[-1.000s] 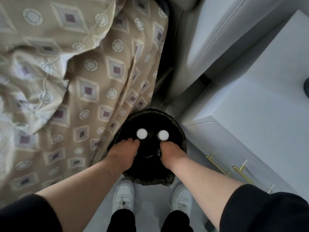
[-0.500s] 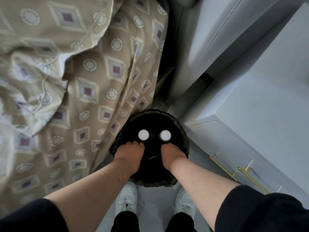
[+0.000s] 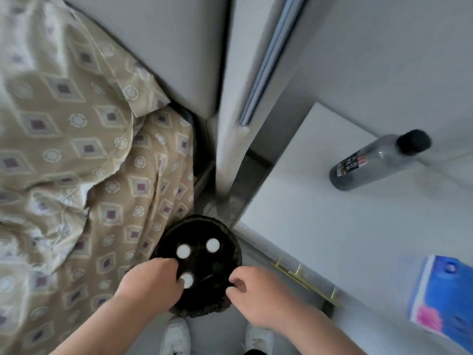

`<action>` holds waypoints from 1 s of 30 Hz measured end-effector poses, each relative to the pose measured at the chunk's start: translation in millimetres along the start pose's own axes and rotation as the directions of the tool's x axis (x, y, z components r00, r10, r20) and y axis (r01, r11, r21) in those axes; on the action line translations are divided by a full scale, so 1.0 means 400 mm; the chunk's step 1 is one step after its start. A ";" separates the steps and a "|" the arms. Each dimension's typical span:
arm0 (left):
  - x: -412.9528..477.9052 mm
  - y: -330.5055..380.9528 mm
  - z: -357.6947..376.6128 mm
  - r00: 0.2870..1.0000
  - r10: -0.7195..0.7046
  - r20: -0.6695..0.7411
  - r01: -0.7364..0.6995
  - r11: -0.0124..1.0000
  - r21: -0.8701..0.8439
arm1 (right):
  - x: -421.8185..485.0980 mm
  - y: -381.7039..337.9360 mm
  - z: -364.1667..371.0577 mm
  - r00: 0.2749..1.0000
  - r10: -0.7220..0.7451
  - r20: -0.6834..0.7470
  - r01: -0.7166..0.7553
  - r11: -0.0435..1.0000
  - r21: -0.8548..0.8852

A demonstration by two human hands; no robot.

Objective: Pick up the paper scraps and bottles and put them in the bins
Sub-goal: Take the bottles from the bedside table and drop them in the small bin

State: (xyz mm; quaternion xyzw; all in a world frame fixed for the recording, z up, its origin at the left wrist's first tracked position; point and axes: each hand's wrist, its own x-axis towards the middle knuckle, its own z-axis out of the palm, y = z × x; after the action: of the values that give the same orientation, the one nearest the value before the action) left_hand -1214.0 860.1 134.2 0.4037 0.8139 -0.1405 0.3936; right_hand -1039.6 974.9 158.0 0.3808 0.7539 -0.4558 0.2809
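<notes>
**roomtidy_22:** Cramped gap between the bed (image 3: 76,149) and a white nightstand (image 3: 358,239), with a black-lined bin (image 3: 230,242) on the floor. Three white round caps (image 3: 183,251) show inside it, so I'd guess bottles are already in. Both hands are over the bin: left hand (image 3: 151,285) curled by the nearest cap, right hand (image 3: 258,295) loosely curled at the rim. Too blurry to tell if either is holding anything.

**binlurker:** One dark bottle (image 3: 376,160) is left on the nightstand, well apart from the bin. It looks near the wall, so a rushed reach could knock it over.
</notes>
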 end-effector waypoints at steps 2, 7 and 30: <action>-0.072 0.043 -0.105 1.000 0.012 -0.004 -0.012 0.999 -0.040 | -0.081 -0.020 -0.091 0.997 -0.014 -0.077 0.021 0.995 0.101; -0.214 0.242 -0.350 0.980 0.065 -0.185 -0.105 0.971 -0.217 | -0.211 -0.035 -0.289 0.943 -0.053 -0.329 0.133 0.965 0.227; -0.078 0.824 -0.486 0.739 0.320 -0.593 -0.443 0.894 -0.070 | -0.436 0.429 -0.828 -0.048 0.332 -0.942 0.188 0.929 0.318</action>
State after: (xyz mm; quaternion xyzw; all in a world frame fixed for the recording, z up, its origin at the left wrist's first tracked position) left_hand -1052.1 1158.2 313.7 0.5426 0.8024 0.1552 0.1939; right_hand -826.2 1268.2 352.6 0.6740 0.6024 -0.1493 -0.4007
